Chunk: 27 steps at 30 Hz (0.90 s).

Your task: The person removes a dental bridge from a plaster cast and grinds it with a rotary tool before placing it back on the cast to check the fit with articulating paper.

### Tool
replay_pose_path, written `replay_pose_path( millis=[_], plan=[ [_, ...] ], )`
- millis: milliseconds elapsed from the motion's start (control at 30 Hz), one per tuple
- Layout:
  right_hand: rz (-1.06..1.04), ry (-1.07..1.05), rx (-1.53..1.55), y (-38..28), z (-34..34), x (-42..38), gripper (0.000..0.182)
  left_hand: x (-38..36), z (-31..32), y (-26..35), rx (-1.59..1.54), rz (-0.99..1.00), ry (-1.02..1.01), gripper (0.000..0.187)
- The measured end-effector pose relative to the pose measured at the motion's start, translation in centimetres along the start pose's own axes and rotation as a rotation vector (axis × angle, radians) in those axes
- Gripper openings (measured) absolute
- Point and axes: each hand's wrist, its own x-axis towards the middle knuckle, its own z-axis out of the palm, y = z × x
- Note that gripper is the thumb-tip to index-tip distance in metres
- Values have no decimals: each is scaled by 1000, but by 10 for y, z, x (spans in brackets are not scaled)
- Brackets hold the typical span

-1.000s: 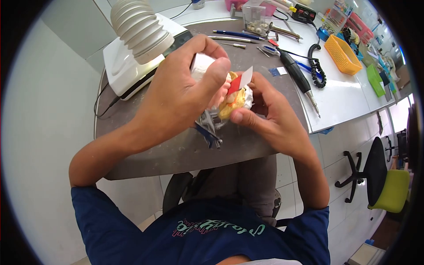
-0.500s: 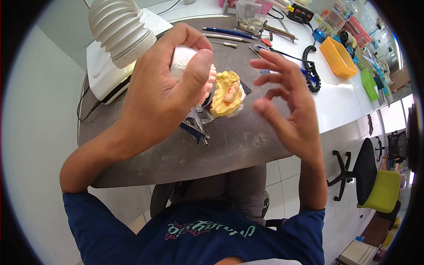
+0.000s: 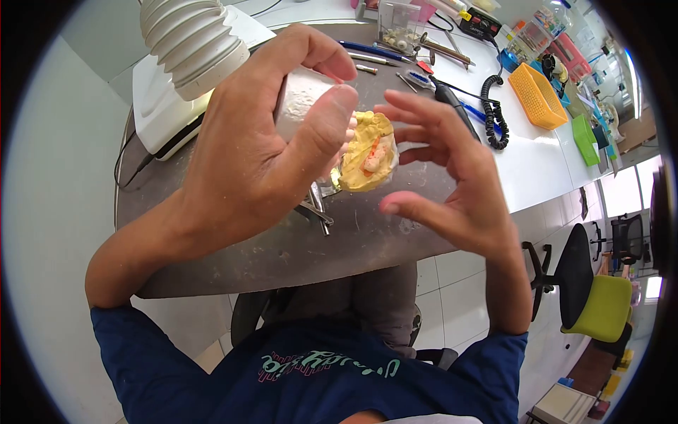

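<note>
My left hand (image 3: 261, 152) is wrapped around a white plaster dental cast (image 3: 300, 99), thumb in front and fingers over the top. Pinkish teeth on its right side show partly past my thumb. Just right of it is a yellow dental cast (image 3: 364, 152) with a pink, tooth-like piece (image 3: 376, 157) and orange-red marks. Metal articulator parts (image 3: 319, 205) stick out below my left hand; how they join the casts is hidden. My right hand (image 3: 452, 173) is open beside the yellow cast, fingers spread and thumb apart, its fingertips close to the cast's right edge.
A white ribbed hose (image 3: 194, 49) hangs at upper left over a white device (image 3: 166, 116). Pens and slim tools (image 3: 374, 56) lie at the back, near a clear box (image 3: 397, 32). A black handpiece (image 3: 455, 106), coiled cord (image 3: 494, 116) and yellow basket (image 3: 538, 95) stand right.
My right hand has moved left toward the yellow cast, its thumb lower and farther from the fingers. My left hand keeps the white cast and has tilted slightly. The whole view has shifted a little.
</note>
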Motion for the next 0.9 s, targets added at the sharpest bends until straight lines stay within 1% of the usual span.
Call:
replay_pose_path(
  millis=[33, 100, 133, 167, 200, 233, 267, 300, 333, 367, 400, 467, 500, 567, 700, 733, 800, 867, 900],
  plan=[
    [46, 14, 37, 1, 4, -2, 76, 1, 0, -4, 2, 2, 3, 28],
    [41, 11, -5, 5, 8, -5, 76, 5, 1, -17, 194, 301, 80, 28],
    [40, 7, -45, 6, 10, -6, 75, 4, 1, -16, 195, 298, 82, 28],
    [28, -12, -57, 1, 8, -5, 70, 4, 2, -15, 147, 296, 67, 29],
    [29, -16, -56, 0, 6, -4, 70, 3, 2, -14, 97, 294, 53, 30],
    [-22, -13, -67, -1, 5, -4, 63, 5, 1, -16, 95, 291, 56, 30],
    [-72, -10, -78, -1, 5, -4, 56, 10, -3, -20, 220, 462, 47, 34],
    [-66, -15, -77, -1, 5, -5, 56, 14, -5, -22, 346, 632, 36, 39],
    [-118, -13, -188, 0, 4, -5, 48, 17, -6, -21, 340, 627, 37, 39],
    [-168, -12, -297, 1, 4, -6, 41, 20, -8, -18, 344, 661, -15, 45],
    [-161, -16, -295, 1, 5, -7, 41, 21, -7, -16, 347, 694, -68, 50],
    [-136, -10, -306, -1, 6, -7, 32, 22, -4, -19, 351, 685, -72, 53],
    [-132, -9, -305, -2, 5, -6, 32, 22, -2, -21, 362, 680, -74, 55],
    [-273, -75, -436, -2, 3, -1, 30, 23, 0, -23, 386, 668, -77, 59],
    [-302, -94, -477, 2, 3, 2, 29, 25, 4, -25, 396, 661, -79, 64],
    [-333, -83, -468, 5, 4, 2, 28, 25, 5, -24, 396, 659, -79, 64],
    [-365, -70, -457, 9, 6, 2, 28, 25, 7, -20, 305, 602, -56, 49],
    [-412, 21, -458, 13, 9, 1, 20, 25, 10, -26, 289, 637, -25, 49],
    [-414, 22, -456, 13, 11, 1, 20, 26, 11, -27, 271, 672, 7, 49]
  ],
)
